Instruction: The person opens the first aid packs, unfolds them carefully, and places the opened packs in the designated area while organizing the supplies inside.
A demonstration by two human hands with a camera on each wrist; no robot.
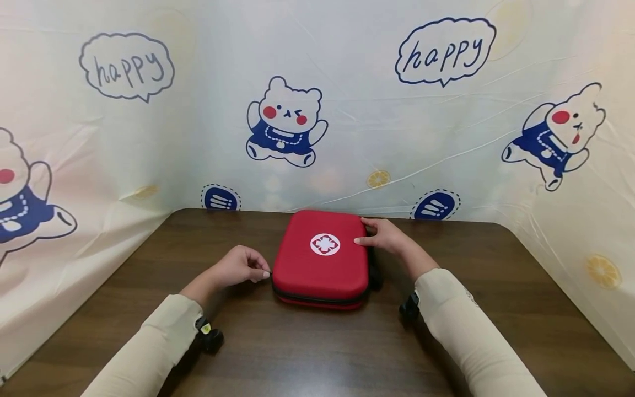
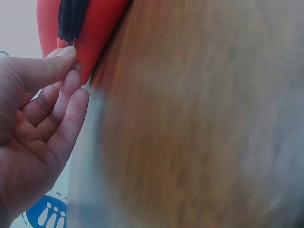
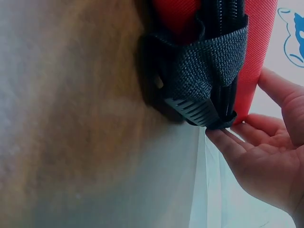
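A red hard-shell first-aid case (image 1: 319, 264) lies flat on the table, a white round emblem with a cross on its lid. Its lid is down, and a black zipper (image 2: 72, 21) runs round the side. At the case's left side my left hand (image 1: 243, 266) pinches the small metal zipper pull (image 2: 70, 42) between thumb and forefinger. My right hand (image 1: 389, 236) holds the far right corner, thumb on the lid and the other fingers against the side. Beside those fingers is a black webbing handle (image 3: 204, 66) with a ribbed plastic piece (image 3: 194, 110).
The brown wooden table (image 1: 317, 353) reaches back to a pale cloth backdrop (image 1: 367, 121) printed with bears and "happy" bubbles. Cloth also hangs along both sides. Small black devices (image 1: 210, 339) are worn at both wrists, under cream sleeves.
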